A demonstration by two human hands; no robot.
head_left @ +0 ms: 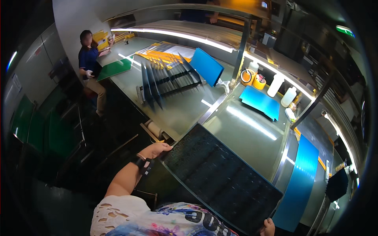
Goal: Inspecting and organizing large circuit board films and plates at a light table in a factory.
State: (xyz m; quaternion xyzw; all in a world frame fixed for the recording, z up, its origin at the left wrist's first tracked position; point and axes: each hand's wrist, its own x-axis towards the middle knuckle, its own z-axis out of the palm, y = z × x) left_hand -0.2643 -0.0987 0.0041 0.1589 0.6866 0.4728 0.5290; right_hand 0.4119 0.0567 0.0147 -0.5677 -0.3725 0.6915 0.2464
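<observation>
A dark, nearly black rectangular panel [222, 177] with small pale specks and a mottled left end is held tilted in front of my body. My left hand [160, 148] is closed on its left corner, with a dark band around the wrist. At the lower right corner my right hand [267, 227] grips the panel's edge; only part of that hand shows at the lower rim. The panel's far edge overlaps the near side of a grey worktable [252, 137], and whether it touches the table I cannot tell.
Several dark panels stand in a rack [169, 82] on the table beside an upright blue board [206, 67]. Blue sheets [260, 103], white bottles [275, 85] and tape rolls [247, 76] lie farther right. A long blue sheet [301, 177] is at right. A co-worker [88, 59] stands near a green board [116, 69].
</observation>
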